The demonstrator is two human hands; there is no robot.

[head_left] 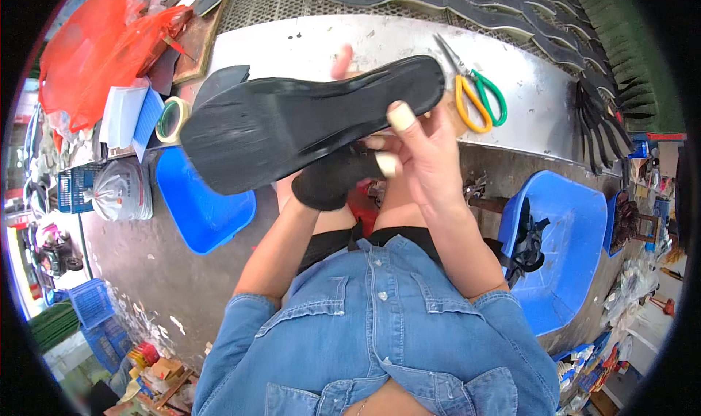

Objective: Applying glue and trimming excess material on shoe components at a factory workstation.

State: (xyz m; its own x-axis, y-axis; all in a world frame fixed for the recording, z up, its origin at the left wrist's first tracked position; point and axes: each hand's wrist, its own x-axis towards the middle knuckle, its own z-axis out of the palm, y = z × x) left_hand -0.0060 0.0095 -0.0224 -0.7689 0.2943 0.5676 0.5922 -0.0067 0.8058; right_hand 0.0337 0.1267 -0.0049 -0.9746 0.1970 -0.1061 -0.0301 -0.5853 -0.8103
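A long black shoe sole [292, 120] is held up flat in front of me, bottom side facing the camera, heel end to the left. My right hand [420, 157] grips its toe end, thumb pressed on the near edge. My left hand [332, 179], in a black glove, is under the sole at its middle, with a fingertip showing above the far edge. Both forearms come up from a blue denim shirt [372, 328].
A metal worktable [540, 102] lies ahead, with yellow and green handled scissors [478, 98] on it. More black soles [511, 11] line the far edge. A roll of tape [171, 119], red bags [102, 51] and blue bins [201, 212] are left; a blue chair [562, 248] is right.
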